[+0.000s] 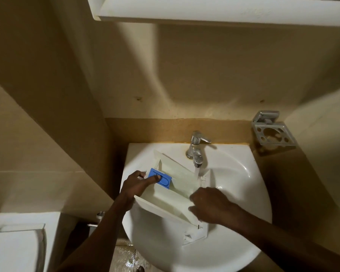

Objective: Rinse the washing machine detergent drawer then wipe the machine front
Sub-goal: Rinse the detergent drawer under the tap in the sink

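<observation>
1. The left hand [134, 186], left of centre, clamps the left wall of the detergent drawer [171, 195]. Its fingers curl round the wall and its thumb presses flat on the blue insert [161, 178].
2. The right hand [210, 207], lower right of centre, has its fingers bent together over the drawer's right wall, with the thumb below, gripping it.
3. The drawer lies tilted across the sink [243, 160] at bottom centre, with its far end under the tap [196, 150]. The water [198, 172] lands in its far right corner.
4. The step in hand, as I judge it, is the rinse, the first half of the task. The wipe of the machine front is not yet begun, and neither machine nor cloth is in view.
5. The next move likely calls for tipping and sliding the drawer so the stream reaches each compartment. It needs a firm hold on the wet plastic, and then the drawer must be drained.
6. Count: two hands, one drawer, one blue insert, one tap with one stream, and one sink. There is also one metal toothbrush holder [273, 132] at right, one white cabinet [204, 10] along the top, and one white cistern [18, 242] at lower left.
</observation>
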Demonstrator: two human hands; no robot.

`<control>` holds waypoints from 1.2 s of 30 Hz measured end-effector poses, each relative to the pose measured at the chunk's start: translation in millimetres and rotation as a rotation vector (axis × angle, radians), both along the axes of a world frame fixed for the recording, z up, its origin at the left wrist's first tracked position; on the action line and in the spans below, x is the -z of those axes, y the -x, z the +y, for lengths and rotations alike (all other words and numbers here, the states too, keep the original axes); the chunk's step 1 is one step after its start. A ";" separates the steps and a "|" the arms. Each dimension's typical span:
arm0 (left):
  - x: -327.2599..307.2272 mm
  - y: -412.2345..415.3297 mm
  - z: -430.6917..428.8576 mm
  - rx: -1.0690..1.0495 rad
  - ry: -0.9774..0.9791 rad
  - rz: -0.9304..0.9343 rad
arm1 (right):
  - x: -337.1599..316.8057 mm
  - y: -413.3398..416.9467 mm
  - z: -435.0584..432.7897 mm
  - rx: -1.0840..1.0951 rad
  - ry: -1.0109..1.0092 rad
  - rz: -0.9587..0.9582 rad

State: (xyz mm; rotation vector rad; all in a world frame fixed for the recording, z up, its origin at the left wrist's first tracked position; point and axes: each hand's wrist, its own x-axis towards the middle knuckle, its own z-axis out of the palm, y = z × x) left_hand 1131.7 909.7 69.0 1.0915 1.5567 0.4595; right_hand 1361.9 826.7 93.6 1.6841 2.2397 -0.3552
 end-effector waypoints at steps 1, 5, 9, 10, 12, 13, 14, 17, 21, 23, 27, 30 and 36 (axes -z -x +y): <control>1.6 1.0 0.8 -0.006 0.009 0.010 | -6.4 6.3 -6.5 -0.023 0.014 -0.010; 4.1 1.2 1.3 0.013 -0.004 0.003 | -7.0 0.1 2.0 0.012 0.142 0.160; 0.7 -1.4 2.1 0.023 0.003 0.002 | 8.5 -28.0 33.7 0.205 0.102 0.248; -0.7 -2.1 1.8 0.036 -0.003 0.006 | 11.1 -32.2 40.7 0.234 0.062 0.276; -2.7 -2.4 0.2 0.059 -0.016 0.020 | 14.8 -35.0 51.8 0.271 0.001 0.312; -3.0 -1.8 -0.6 0.067 -0.023 0.024 | 15.4 -34.3 55.6 0.302 -0.003 0.324; -2.4 -0.8 -1.6 0.072 -0.028 0.025 | 15.5 -33.3 57.0 0.323 -0.003 0.339; -2.0 2.1 -3.7 0.074 -0.043 0.001 | 21.6 -36.1 54.2 0.317 -0.083 0.413; -3.0 0.6 -1.1 0.080 -0.067 -0.023 | 25.5 -34.0 37.1 0.125 -0.167 0.391; -3.6 -2.4 0.3 0.088 -0.082 -0.015 | 17.2 -30.8 27.4 0.112 -0.157 0.366; -3.5 -8.9 1.5 0.107 -0.107 -0.005 | 7.4 -27.1 0.8 0.005 -0.222 0.167; -3.1 -16.1 2.7 0.122 -0.115 0.008 | -3.4 -10.0 -13.8 0.139 -0.091 0.054; -4.2 -16.8 2.2 0.131 -0.116 -0.001 | -3.0 9.0 -18.5 0.081 -0.209 0.093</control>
